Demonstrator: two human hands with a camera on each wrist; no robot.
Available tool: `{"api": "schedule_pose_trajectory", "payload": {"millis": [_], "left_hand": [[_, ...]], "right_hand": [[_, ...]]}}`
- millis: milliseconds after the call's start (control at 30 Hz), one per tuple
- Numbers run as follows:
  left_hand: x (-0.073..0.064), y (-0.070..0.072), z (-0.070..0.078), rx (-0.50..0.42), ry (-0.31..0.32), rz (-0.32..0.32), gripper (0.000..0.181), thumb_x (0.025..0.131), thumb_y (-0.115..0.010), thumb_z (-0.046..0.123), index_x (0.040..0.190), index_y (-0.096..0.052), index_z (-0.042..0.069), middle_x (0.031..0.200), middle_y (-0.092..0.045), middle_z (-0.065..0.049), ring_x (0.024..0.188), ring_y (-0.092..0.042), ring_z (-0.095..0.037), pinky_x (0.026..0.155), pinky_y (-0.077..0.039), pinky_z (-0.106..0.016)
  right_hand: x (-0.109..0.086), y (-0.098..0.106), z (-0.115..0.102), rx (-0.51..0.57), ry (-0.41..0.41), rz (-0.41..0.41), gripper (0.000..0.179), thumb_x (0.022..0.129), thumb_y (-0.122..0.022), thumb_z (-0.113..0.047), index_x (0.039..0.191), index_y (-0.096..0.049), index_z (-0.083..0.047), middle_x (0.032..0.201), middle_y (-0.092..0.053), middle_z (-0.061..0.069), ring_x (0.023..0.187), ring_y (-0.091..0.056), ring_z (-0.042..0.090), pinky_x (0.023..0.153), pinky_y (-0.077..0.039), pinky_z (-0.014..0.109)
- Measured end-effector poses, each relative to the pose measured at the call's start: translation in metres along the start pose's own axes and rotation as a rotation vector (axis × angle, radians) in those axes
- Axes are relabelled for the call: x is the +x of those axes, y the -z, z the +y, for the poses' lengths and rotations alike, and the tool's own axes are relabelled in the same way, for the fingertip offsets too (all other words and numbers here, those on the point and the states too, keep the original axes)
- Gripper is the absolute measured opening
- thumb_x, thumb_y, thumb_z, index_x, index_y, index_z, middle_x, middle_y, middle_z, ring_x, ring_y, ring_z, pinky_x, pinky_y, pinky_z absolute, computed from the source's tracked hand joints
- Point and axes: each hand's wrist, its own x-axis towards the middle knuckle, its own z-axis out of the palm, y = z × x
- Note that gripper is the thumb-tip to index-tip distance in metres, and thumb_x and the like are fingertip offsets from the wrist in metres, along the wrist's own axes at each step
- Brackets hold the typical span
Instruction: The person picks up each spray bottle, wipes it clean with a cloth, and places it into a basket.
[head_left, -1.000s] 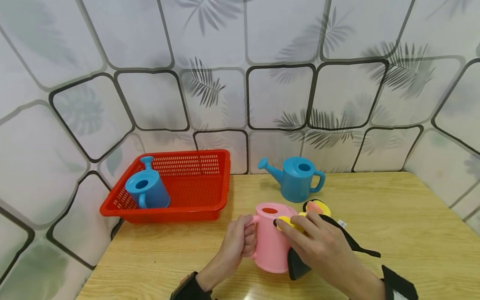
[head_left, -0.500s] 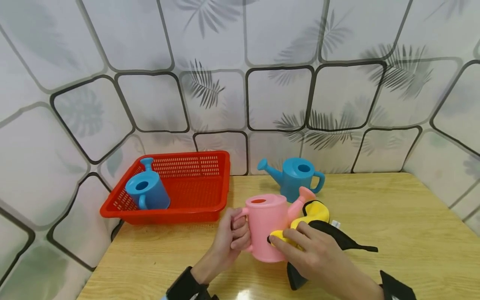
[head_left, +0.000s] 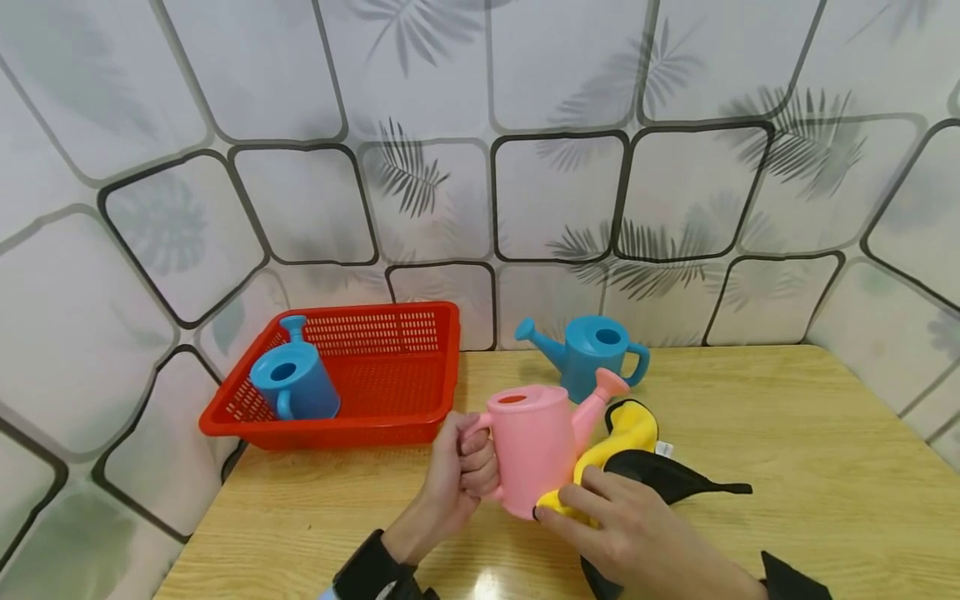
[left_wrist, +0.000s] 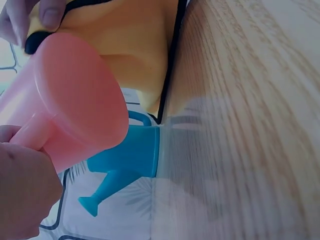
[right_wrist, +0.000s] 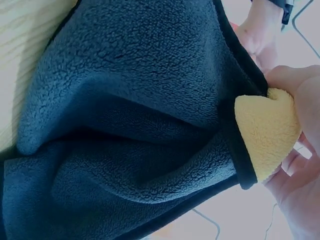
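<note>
My left hand point(head_left: 459, 479) grips the handle of a pink watering can point(head_left: 531, 446), lifted and tipped a little, its spout pointing right and away. In the left wrist view the can's smooth base point(left_wrist: 82, 90) faces the camera. A cloth point(head_left: 633, 425), yellow on one side and dark grey on the other, is pinched in my right hand point(head_left: 626, 529) against the can's lower right side. The right wrist view shows the cloth's grey fleecy side point(right_wrist: 145, 65) hanging down, with a yellow fold point(right_wrist: 267, 135) held between thumb and fingers.
A blue watering can point(head_left: 592, 354) stands on the wooden table point(head_left: 810, 450) behind the pink one. At the left is a red plastic basket point(head_left: 397, 427) with another blue watering can point(head_left: 303, 383) tilted inside it. A patterned wall covering point(head_left: 555, 200) rises behind the table.
The pink watering can has risen and swung so its spout shows at the right. My right hand has slid the cloth down the can's side toward its base.
</note>
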Motion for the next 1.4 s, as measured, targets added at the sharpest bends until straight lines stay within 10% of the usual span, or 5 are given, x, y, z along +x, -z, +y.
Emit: {"api": "schedule_pose_trajectory", "payload": {"millis": [533,1400], "left_hand": [[-0.004,0.006,-0.003,-0.033,0.055,-0.019,0.044,0.103,-0.026,0.029,0.06,-0.028,0.023,0.048,-0.028,0.013,0.042,-0.021,-0.005,0.045,-0.013,-0.025],[-0.009,0.002,-0.007,0.038,0.111,-0.168,0.042,0.103,-0.026,0.029,0.061,-0.029,0.023,0.051,-0.027,0.013,0.043,-0.02,-0.005,0.046,-0.01,-0.026]], "right_hand": [[-0.004,-0.003,-0.006,-0.002,0.021,-0.055,0.049,0.113,-0.023,-0.019,0.109,-0.072,-0.025,0.086,-0.054,-0.01,0.074,-0.04,0.005,0.067,-0.032,0.012],[0.005,0.002,0.007,0.017,-0.137,0.249,0.036,0.109,-0.046,-0.034,0.109,-0.077,-0.016,0.091,-0.062,0.001,0.078,-0.051,0.015,0.062,-0.048,0.018]]}}
